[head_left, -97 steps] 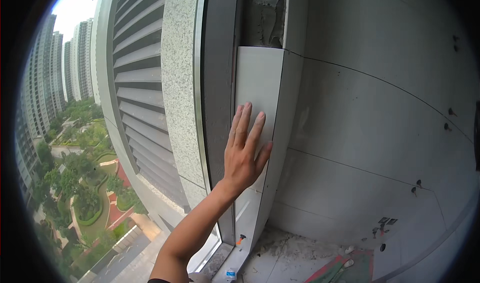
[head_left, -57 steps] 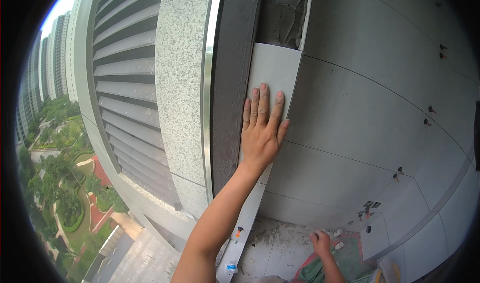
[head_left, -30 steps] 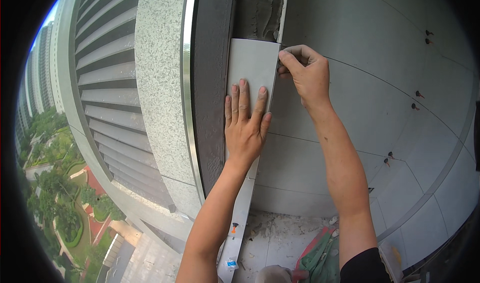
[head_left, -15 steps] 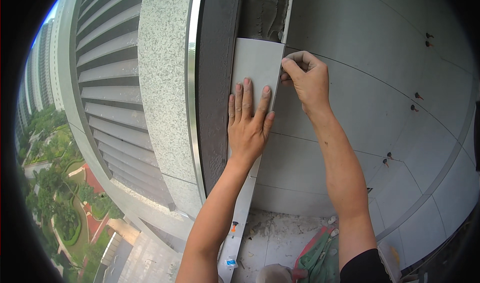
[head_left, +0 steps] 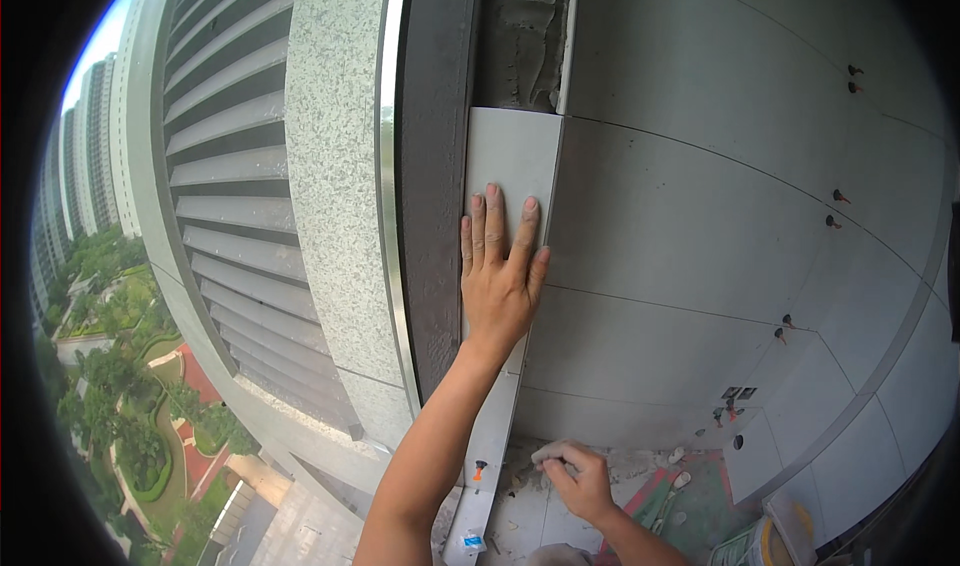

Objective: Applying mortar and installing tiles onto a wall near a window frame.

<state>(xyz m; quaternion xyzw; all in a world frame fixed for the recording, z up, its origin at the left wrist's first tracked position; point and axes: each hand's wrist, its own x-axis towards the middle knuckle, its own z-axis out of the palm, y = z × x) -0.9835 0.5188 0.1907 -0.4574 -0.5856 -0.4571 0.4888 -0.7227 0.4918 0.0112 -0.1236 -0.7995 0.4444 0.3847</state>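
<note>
My left hand (head_left: 497, 276) lies flat on a narrow light-grey tile (head_left: 513, 151), fingers stretched upward and slightly apart. The tile stands upright in a strip between a dark frame (head_left: 432, 181) and the large-tiled wall (head_left: 680, 211). Directly above its top edge, rough grey mortar (head_left: 515, 51) is exposed. Low on the right, away from the tile, my right hand (head_left: 578, 481) is closed, thumb and fingers drawn together in front of the floor. Whether something small is pinched in it cannot be made out.
Tile clips (head_left: 480, 469) and a small blue-and-white packet (head_left: 473, 542) are on the lower strip. Green-and-red sheeting (head_left: 690, 496) and a bucket (head_left: 775, 544) are at the lower right. Louvres (head_left: 235, 166) and a speckled panel (head_left: 335, 116) stand left, with gardens and buildings far below and beyond.
My right hand has left the tile's upper right edge and dropped toward the floor. My left hand stays flat on the tile. The view has shifted slightly.
</note>
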